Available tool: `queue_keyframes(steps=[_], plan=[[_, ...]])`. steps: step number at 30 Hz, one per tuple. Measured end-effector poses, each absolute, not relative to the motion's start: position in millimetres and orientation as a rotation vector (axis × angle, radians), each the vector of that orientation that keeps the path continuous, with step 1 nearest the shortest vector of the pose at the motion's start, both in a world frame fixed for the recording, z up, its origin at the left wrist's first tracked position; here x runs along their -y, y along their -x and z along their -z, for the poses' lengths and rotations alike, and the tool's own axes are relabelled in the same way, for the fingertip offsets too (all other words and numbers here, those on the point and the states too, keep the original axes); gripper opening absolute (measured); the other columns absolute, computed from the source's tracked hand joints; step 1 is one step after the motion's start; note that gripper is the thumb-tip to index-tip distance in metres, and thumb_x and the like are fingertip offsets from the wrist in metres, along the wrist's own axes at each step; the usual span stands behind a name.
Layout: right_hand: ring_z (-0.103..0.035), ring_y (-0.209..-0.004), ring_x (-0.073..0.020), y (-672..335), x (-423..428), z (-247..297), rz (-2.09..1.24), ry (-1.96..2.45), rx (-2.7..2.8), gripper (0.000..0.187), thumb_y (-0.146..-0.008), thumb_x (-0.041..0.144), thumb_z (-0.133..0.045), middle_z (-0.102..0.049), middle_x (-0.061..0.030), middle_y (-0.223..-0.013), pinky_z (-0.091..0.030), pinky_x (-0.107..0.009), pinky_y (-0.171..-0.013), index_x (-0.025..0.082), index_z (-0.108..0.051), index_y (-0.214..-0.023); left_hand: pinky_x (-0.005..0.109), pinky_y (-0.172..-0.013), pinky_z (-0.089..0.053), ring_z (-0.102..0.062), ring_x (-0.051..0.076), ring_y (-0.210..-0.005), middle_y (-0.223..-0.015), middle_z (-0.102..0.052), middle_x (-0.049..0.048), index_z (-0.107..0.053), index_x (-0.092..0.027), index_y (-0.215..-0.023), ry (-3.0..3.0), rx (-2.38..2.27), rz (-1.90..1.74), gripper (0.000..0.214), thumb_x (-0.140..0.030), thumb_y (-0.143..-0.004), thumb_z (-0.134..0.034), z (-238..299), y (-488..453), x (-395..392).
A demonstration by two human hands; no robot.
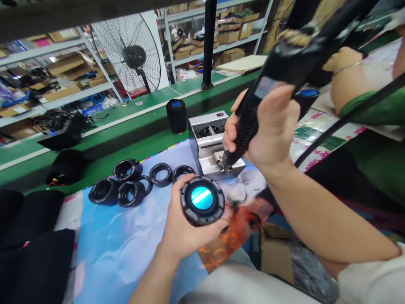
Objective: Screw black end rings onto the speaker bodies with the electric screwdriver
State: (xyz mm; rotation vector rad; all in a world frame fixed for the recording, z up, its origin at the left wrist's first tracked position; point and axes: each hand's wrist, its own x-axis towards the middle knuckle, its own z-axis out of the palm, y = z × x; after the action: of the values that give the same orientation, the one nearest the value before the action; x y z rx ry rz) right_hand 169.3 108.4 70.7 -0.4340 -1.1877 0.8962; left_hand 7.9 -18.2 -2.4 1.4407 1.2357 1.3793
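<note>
My left hand (186, 232) is wrapped round a cylindrical speaker (202, 198), its end tilted up at me. A black ring with small holes surrounds the shiny blue centre. In my right hand (272, 126) is a black electric screwdriver (249, 122), slanting down to the left. Its tip is at the front of a silver screw feeder (205, 143), just beyond the speaker; whether it touches a screw I cannot tell. Left of the feeder lie several black plastic rings (129, 194) on a blue printed sheet (120, 253).
A finished-looking black speaker (176, 116) stands upright behind the feeder. Dark fabric-like cylinders (34, 257) sit at the left edge. Another person's arm (351, 80) is at the right, near another speaker (306, 97). A large fan (133, 55) and shelves stand beyond the green bench.
</note>
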Motion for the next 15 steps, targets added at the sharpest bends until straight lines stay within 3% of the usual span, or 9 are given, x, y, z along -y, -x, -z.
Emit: queue_keyframes(steps=[8, 15], plan=[[-0.05, -0.034, -0.016, -169.1, -108.9, -55.3, -0.977, 0.459, 1.199, 0.056, -0.087, 0.073, -0.079, -0.057, 0.0, -0.052, -0.034, -0.028, -0.029, 0.02, -0.064, -0.077, 0.04, -0.086, -0.065, -0.081, 0.025, -0.091, -0.105, -0.079, 0.0011, -0.05, -0.026, -0.125, -1.394, -1.205, -1.386, 0.078, -0.022, -0.059, -0.092, -2.8, -12.6, 17.5], [-0.049, -0.038, -0.015, -172.8, -78.2, -105.4, -1.028, 0.548, 1.174, 0.068, -0.063, 0.085, -0.087, -0.054, 0.0067, -0.052, -0.04, -0.029, -0.032, 0.025, -0.062, -0.078, 0.04, -0.089, -0.063, -0.08, 0.025, -0.095, -0.109, -0.078, 0.0025, -0.051, -0.025, -0.126, -1.395, -1.218, -1.38, 0.08, -0.021, -0.058, -0.092, 0.6, -11.5, 19.5]])
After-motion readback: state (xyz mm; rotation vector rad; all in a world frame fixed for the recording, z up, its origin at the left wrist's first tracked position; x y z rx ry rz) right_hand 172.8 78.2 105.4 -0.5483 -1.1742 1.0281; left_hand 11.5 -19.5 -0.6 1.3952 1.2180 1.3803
